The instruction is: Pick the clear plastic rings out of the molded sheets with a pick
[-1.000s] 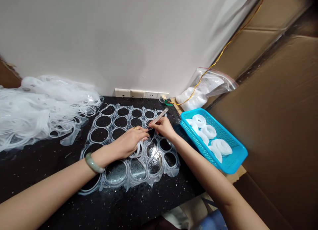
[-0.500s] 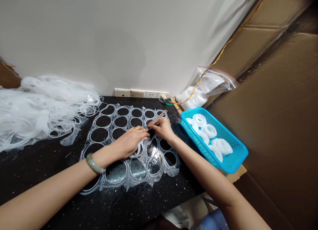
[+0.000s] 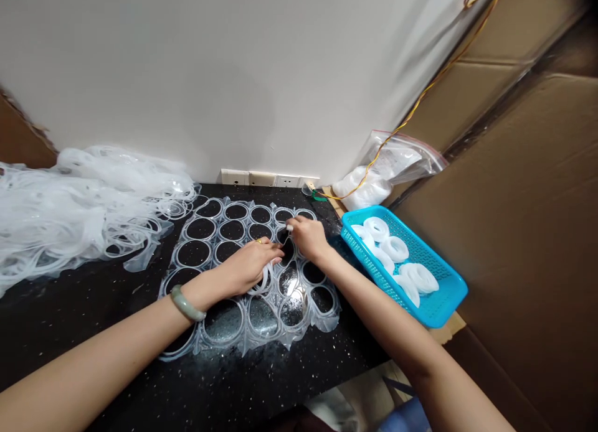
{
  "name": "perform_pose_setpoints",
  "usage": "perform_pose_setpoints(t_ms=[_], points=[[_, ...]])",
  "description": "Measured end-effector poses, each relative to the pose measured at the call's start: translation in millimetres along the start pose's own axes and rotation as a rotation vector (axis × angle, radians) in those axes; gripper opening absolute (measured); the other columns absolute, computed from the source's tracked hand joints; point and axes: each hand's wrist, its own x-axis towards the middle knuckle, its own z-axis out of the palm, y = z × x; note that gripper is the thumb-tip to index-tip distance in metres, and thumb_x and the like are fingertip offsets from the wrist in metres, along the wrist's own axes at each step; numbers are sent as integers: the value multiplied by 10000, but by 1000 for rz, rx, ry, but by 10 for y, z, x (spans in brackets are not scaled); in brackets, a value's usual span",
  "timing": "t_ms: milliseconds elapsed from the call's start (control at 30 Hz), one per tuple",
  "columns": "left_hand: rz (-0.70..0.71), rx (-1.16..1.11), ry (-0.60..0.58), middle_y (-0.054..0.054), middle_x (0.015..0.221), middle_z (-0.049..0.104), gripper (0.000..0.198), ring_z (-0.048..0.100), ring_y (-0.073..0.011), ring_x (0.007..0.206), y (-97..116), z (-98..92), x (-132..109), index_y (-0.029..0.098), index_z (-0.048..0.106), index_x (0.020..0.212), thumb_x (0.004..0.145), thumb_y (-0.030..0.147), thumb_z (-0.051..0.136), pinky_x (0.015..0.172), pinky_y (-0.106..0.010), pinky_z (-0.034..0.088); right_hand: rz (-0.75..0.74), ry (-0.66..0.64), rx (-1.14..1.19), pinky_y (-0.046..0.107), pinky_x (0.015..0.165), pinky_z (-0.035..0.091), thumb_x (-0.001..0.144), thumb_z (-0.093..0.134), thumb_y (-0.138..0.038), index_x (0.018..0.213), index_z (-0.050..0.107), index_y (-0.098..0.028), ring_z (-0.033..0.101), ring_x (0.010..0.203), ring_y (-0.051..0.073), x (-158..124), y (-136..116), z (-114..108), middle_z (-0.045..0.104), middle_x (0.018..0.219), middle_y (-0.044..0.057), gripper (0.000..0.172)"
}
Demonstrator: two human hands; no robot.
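Fingers (image 3: 271, 250) of left hand (image 3: 250, 267) and right hand (image 3: 308, 238) bunched narrow at a clear plastic ring (image 3: 266, 279) mid-sheet, grip unclear, most of the sheet (image 3: 280, 338) still uncut tbh, offcuts (image 3: 70, 214) at 9 o'clock, coils (image 3: 418, 277) at 3.

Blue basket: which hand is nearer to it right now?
Right. The right hand is just to the left of the blue basket, not touching it. The left hand is farther away, on the other side of the right hand.
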Motion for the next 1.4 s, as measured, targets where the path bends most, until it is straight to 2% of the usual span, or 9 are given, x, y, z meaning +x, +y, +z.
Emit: perform_pose_setpoints(t_ms=[200, 367, 533, 633, 700, 800, 933, 1167, 1400], points=[[3, -21, 5, -121, 1188, 651, 355, 597, -218, 1028, 23, -53, -43, 148, 623, 1158, 917, 65, 375, 870, -386, 508, 327, 364, 98, 290, 643, 409, 984, 418, -250, 962, 721, -144, 652, 770, 207, 572, 475, -219, 710, 868, 134, 322], [14, -42, 29, -111, 1154, 661, 309, 614, -216, 1007, 22, -49, -69, 173, 637, 1142, 966, 129, 387, 845, -378, 516, 390, 554, 432, 268, 619, 450, 912, 506, -221, 928, 726, -143, 660, 795, 190, 654, 639, -395, 723, 849, 105, 234], [-134, -97, 339, -72, 1050, 671, 197, 598, -220, 1006, -13, -96, -27, 205, 639, 1107, 974, 246, 499, 889, -428, 504, 290, 268, 909, 238, 413, 367, 803, 630, -247, 816, 719, -106, 522, 449, 105, 337, 364, -466, 707, 705, 77, 167], [-219, -76, 490, -93, 1200, 603, 412, 562, -240, 1106, -14, -176, 32, 213, 521, 1295, 907, 310, 622, 975, -477, 461, 193, 46, 1148, 236, 353, 304, 772, 669, -266, 801, 713, -105, 409, 352, 63, 114, 114, -536, 700, 677, 64, 170], [-219, -116, 456, -111, 1307, 554, 551, 538, -251, 1180, -32, -208, 67, 210, 462, 1366, 866, 320, 667, 1017, -474, 435, 131, -70, 1223, 219, 349, 279, 760, 689, -280, 772, 712, -115, 379, 343, 49, 17, -21, -598, 665, 596, 28, 167], [-255, -276, 331, -92, 1142, 679, 382, 641, -237, 1031, -102, -209, 95, 168, 597, 1243, 884, 301, 608, 918, -414, 505, 71, -180, 1246, 196, 364, 287, 748, 714, -317, 758, 721, -127, 401, 362, 49, 14, -110, -652, 602, 507, -11, 191], [-355, -261, 391, -69, 931, 751, 269, 694, -208, 819, -239, -224, 109, 152, 724, 1025, 919, 276, 510, 766, -339, 541, 149, -56, 1203, 186, 408, 358, 748, 720, -292, 788, 724, -104, 488, 413, 62, 252, -17, -495, 650, 589, 16, 192], [-63, 140, 244, -111, 921, 705, 277, 639, -220, 854, -530, -282, 181, 144, 718, 998, 955, 294, 488, 762, -363, 523, 315, -5, 888, 187, 499, 425, 734, 720, -201, 740, 735, -103, 582, 474, 98, 535, 180, 127, 694, 635, 40, 99], [81, 52, 111, -111, 1111, 688, 277, 608, -213, 1041, -667, -133, 213, 161, 680, 1048, 979, 194, 413, 909, -394, 504, 346, -40, 960, 175, 451, 393, 742, 708, -193, 761, 738, -91, 559, 435, 90, 456, 169, 247, 684, 609, 27, 108]])
